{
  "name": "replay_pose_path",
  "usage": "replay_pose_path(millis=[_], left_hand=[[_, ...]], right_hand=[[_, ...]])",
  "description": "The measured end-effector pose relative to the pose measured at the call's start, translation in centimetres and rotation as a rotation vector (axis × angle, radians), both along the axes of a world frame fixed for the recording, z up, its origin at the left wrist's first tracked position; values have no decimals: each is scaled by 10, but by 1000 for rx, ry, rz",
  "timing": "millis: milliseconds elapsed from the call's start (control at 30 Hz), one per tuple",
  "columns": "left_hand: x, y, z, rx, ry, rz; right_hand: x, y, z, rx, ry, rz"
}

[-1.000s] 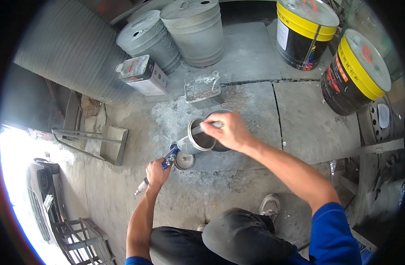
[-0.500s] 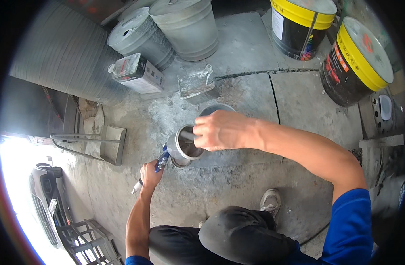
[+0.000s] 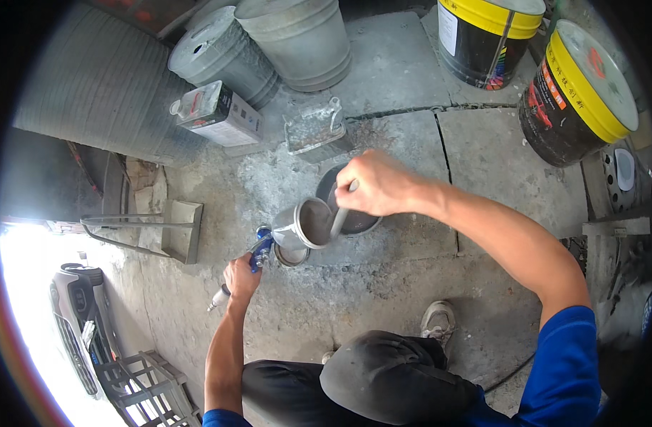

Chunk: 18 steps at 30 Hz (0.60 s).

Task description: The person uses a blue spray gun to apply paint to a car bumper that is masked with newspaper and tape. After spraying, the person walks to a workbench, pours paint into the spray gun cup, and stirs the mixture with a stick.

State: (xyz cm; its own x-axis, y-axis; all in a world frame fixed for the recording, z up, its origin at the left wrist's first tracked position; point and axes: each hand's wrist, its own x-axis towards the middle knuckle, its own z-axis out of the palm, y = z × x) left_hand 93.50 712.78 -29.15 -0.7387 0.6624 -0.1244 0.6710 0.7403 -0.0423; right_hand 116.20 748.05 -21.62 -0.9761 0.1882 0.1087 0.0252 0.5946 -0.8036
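My left hand is closed round the handle of a blue spray gun. Fixed to the gun is a grey paint cup, tipped with its mouth toward the right and grey paint inside. Held in my right hand is a flat, pale stirring stick, its lower end at the cup's right rim. Just behind the stick stands a dark round bucket with grey contents, partly covered by my right hand and the cup. Below the cup a small round tin shows in part.
Farther off are a rectangular metal can, a solvent tin and grey drums. Two black buckets with yellow bands stand at the far right. A metal dustpan lies left, near a rack.
My right hand has moved up and to the right, drawing the stirring stick from inside the cup to its rim. More of the dark bucket shows. The spray gun has barely shifted.
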Motion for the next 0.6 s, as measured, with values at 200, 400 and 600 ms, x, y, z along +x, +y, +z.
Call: replay_pose_path(millis=[200, 400, 600], left_hand=[[-3, -3, 0, -5, 43, 116], [-4, -7, -1, -13, 14, 91], [-6, -9, -4, 60, -64, 154]], right_hand=[[13, 6, -49, 161, -56, -155], [15, -8, -88, 732, -138, -42], [13, -21, -84, 783, -170, 118]])
